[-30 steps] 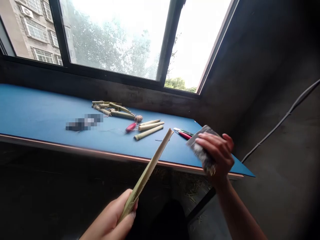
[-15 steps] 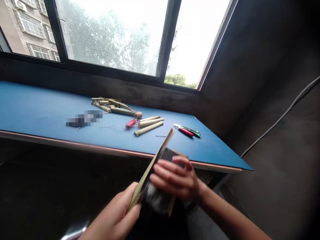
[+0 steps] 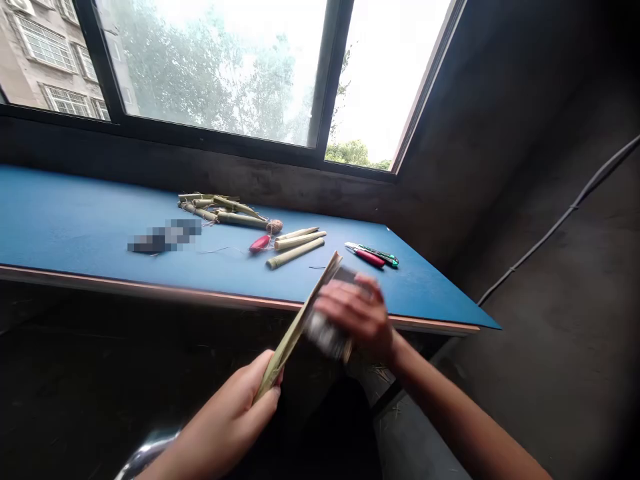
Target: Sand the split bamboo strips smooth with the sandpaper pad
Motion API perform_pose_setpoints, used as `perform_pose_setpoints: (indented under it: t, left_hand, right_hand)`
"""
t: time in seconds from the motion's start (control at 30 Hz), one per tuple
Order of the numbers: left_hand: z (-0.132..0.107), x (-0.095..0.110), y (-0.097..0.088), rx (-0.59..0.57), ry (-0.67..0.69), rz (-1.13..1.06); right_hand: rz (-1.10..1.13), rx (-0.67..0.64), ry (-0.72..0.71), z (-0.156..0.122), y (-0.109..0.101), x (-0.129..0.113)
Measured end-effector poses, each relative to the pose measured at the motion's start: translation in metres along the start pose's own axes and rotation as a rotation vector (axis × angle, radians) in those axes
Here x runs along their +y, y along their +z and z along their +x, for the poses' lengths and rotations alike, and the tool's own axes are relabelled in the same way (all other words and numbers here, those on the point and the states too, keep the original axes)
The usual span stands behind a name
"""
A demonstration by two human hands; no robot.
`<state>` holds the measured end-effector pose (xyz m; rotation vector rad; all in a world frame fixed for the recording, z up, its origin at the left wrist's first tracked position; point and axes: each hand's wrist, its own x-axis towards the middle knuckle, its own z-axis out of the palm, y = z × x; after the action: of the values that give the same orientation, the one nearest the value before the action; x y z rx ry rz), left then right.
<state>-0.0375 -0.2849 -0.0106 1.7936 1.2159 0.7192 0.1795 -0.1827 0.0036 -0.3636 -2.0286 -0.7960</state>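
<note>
One long strip of bamboo [image 3: 292, 338] leans up and away from the person, in front of the blue table [image 3: 435, 287]. It is green low down, and its top end is pale and curved like a gutter. The left hand [image 3: 245, 403] is clamped on its low end, with the fingers wrapped around it. The right hand [image 3: 355, 310] has its fingers bent over a dark block [image 3: 324, 333] and grips it right by the strip's side. That hand is blurry, so I cannot tell if the block touches the strip.

On the table, just past the strip, lies a thin dark stick [image 3: 317, 267]. To the right, a red-handled tool [image 3: 370, 257] and a green and black cutter [image 3: 386, 257] lie side by side; any writing on them is too small to read. To the left lie three bamboo pieces [image 3: 296, 254], near a red lump [image 3: 260, 244] and a ball of brown string [image 3: 275, 227]. Behind these is a bunch of bamboo tubes [image 3: 243, 220] with strings on it. Farther left, one thing is hidden by blocky squares [image 3: 164, 237].

Trees [image 3: 210, 87] show through the window [image 3: 215, 127], and a gray cable [image 3: 563, 215] runs along the dark wall [image 3: 550, 127].
</note>
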Motion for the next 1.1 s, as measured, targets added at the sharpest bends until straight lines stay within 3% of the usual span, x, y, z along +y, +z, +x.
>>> perform_pose_setpoints:
  t: [0.07,0.17,0.27,0.37,0.4,0.47,0.5,0.6,0.7,0.8,0.83,0.9,1.0,1.03,1.1]
  left_hand:
    - [0.001,-0.001,-0.001,0.001,-0.005,-0.006]
    - [0.003,0.000,-0.001,0.000,0.002,-0.039]
    - [0.005,0.001,-0.002,-0.017,-0.017,-0.059]
    - [0.006,0.000,-0.002,-0.035,-0.005,-0.083]
    - [0.005,-0.001,-0.003,-0.027,-0.007,-0.072]
    - [0.003,-0.002,-0.003,-0.012,-0.023,-0.039]
    - [0.003,-0.003,-0.004,-0.014,-0.026,-0.037]
    - [0.001,-0.004,-0.004,-0.030,-0.012,-0.058]
    - [0.001,-0.004,-0.003,-0.009,-0.018,-0.039]
    - [0.000,-0.003,-0.002,-0.006,0.006,-0.056]
    - [-0.001,-0.003,-0.002,-0.005,0.004,-0.059]
    - [-0.003,-0.003,-0.003,-0.005,-0.007,-0.057]
    - [-0.004,0.000,-0.005,-0.028,0.003,-0.073]
    - [-0.005,0.001,-0.006,-0.028,-0.001,-0.072]
    - [-0.005,0.004,-0.007,-0.014,-0.017,-0.063]
  right_hand:
    - [-0.015,0.024,0.107,0.000,0.001,0.001]
    - [0.011,-0.050,-0.066,-0.001,0.003,0.003]
    - [-0.050,0.047,0.101,-0.003,0.006,0.004]
    - [0.015,0.013,-0.117,-0.004,0.008,0.002]
    - [0.029,-0.023,-0.120,-0.004,0.009,0.001]
    - [-0.028,0.026,0.050,-0.003,0.008,-0.001]
    - [-0.036,0.051,0.054,-0.003,0.008,-0.002]
    - [0.010,-0.018,-0.192,-0.006,0.010,-0.003]
    - [-0.047,0.033,-0.010,-0.008,0.013,-0.003]
    - [-0.039,0.030,-0.182,-0.007,0.011,-0.002]
    - [-0.047,0.015,-0.183,-0.005,0.009,-0.002]
    - [-0.095,0.031,-0.032,-0.001,0.004,-0.003]
    - [-0.088,-0.047,-0.268,0.008,-0.001,-0.004]
    - [-0.108,-0.024,-0.288,0.010,-0.002,-0.004]
    - [-0.149,0.015,-0.084,0.013,-0.002,-0.003]
